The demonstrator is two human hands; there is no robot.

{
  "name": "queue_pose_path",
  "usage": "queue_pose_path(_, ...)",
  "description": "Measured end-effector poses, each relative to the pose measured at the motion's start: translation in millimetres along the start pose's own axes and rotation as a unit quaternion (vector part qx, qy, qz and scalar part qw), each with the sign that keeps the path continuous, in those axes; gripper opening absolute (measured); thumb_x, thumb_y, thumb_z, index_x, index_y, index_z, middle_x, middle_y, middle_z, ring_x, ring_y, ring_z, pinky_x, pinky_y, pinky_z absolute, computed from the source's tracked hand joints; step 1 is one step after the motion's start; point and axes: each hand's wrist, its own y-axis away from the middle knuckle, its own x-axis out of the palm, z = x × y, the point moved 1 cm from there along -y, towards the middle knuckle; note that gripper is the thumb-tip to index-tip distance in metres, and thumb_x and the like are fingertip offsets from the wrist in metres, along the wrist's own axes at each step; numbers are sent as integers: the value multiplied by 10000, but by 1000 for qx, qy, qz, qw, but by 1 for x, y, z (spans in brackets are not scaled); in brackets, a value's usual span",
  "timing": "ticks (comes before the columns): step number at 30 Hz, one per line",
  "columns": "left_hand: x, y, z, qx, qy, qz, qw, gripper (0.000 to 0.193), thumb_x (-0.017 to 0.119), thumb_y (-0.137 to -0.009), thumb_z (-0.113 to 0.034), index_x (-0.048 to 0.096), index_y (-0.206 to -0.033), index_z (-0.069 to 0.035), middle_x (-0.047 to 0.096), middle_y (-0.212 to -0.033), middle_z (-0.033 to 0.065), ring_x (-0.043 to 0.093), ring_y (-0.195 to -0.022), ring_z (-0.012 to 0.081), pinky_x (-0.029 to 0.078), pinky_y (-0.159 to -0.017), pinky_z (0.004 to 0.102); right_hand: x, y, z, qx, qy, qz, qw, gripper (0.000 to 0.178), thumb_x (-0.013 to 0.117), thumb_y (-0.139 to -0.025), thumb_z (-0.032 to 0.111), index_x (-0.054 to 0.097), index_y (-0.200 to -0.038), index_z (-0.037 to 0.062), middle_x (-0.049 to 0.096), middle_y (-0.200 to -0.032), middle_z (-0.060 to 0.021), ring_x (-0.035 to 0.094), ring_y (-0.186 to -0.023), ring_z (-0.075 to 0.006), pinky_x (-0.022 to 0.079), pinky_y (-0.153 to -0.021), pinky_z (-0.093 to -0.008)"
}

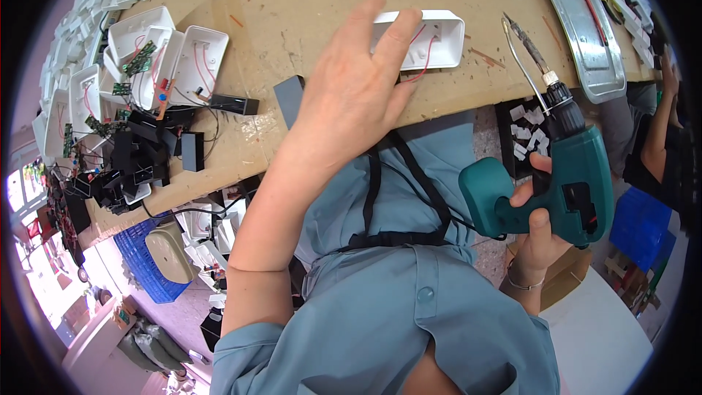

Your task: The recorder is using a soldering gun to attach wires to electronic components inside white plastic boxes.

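Soldering gun (pixel 585 157), green plastic, pistol-shaped: the worker's right hand (pixel 540 234) wraps around it. Left hand (pixel 355 80): fingers parted over the left end of a white, open, rectangular plastic housing (pixel 446 40); grip cannot be told. Housing lies on a tan tabletop (pixel 292 22). Farther right: long silver metal tray (pixel 591 62).

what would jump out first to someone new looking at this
Probably the dark-green plastic gun-shaped tool at right, held in the right hand, its long metal tip pointing up toward the tan tabletop. Next, the left hand at centre, covering the left end of a white plastic rectangular shell. Then the tabletop's left-side jumble of small green circuit boards and black rectangular boxes.
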Motion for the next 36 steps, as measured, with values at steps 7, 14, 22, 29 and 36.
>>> queue_pose_path(7,-5,-3,-2,-33,31,18,999,710,742,-645,-201,397,-1246,-46,388,-1237,218,491,-1031,382,450,-831,411,-5,1,-2,-2,-14,12,1000,661,652,-799,322,349,-1238,-67,531,-1092,-238,569,-672,-135,464,-560,-237)
queue_pose_path(14,-16,2,-7,-72,12,-24,997,736,756,-647,-227,378,-1235,5,430,-1195,213,537,-965,331,455,-799,410,-3,0,-3,9,-47,9,999,675,643,-807,337,333,-1257,-59,519,-1105,-253,569,-677,-142,468,-558,-238)
queue_pose_path(22,-20,29,-11,-132,78,23,988,622,688,-696,-85,362,-1220,-3,589,-802,100,581,-767,274,387,-703,345,21,-33,-35,169,-407,105,892,740,577,-837,387,228,-1354,-11,269,-1383,-250,507,-1113,-300,509,-814,-310)
queue_pose_path(29,-13,28,-8,-45,87,-4,995,516,680,-675,24,469,-1144,-18,602,-853,73,560,-736,202,441,-711,320,47,-68,-45,173,-441,162,865,706,517,-862,411,232,-1356,-5,212,-1407,-245,308,-1272,-372,436,-943,-393)
queue_pose_path(36,-20,11,-7,-12,2,-58,998,482,633,-703,-9,478,-1159,-11,532,-1045,141,550,-752,245,428,-716,346,58,-80,-43,170,-469,179,848,680,511,-867,404,256,-1348,-4,259,-1391,-240,273,-1288,-381,340,-1022,-426)
